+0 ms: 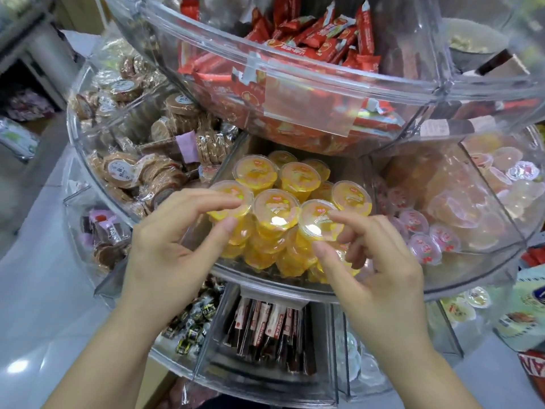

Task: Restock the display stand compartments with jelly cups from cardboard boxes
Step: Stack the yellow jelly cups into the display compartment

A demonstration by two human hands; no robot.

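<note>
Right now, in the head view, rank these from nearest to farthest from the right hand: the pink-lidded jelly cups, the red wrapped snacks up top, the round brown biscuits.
1. pink-lidded jelly cups: compartment just beside the right hand, on its right.
2. round brown biscuits: compartment to the left, past the left hand.
3. red wrapped snacks: upper tier, farthest back.

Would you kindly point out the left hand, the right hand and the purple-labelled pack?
left hand (165, 249), head view, back of hand.
right hand (380, 278), head view, back of hand.
purple-labelled pack (187, 146), head view, purple label.
</note>
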